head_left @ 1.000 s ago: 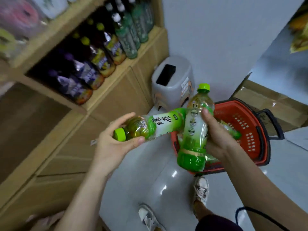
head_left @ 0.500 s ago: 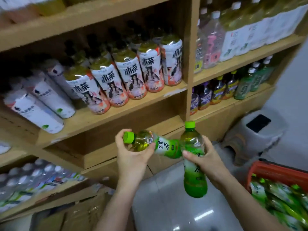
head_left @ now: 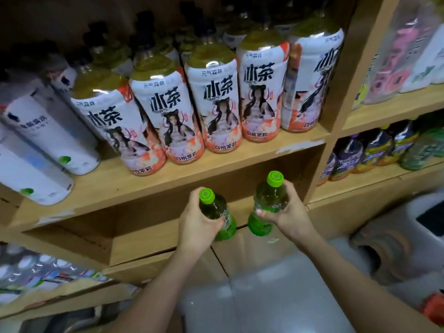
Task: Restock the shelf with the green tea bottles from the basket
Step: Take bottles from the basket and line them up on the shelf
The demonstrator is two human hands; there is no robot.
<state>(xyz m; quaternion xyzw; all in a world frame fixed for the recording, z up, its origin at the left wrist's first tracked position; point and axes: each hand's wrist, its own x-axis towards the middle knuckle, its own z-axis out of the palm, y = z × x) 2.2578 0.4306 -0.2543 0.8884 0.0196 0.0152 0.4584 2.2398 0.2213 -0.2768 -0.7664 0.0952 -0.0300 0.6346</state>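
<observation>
While both arms reach forward from below, the left hand [head_left: 200, 224] wraps its grip closed around one green tea bottle [head_left: 217, 213], and the right hand [head_left: 286, 213] clamps a second green tea bottle [head_left: 266, 207] just beside it. Both bottles stand upright, caps up, in front of the empty shelf bay [head_left: 149, 227]. Half a second ago the left bottle lay sideways, touching the other; now they are apart. Above that bay, a row of peach tea bottles [head_left: 216, 109] fills the shelf, with white bottles [head_left: 48, 138] to their left.

Left bottle [head_left: 217, 213] now upright, no longer crossing right bottle [head_left: 268, 207]; both closer to empty shelf [head_left: 149, 212].
</observation>
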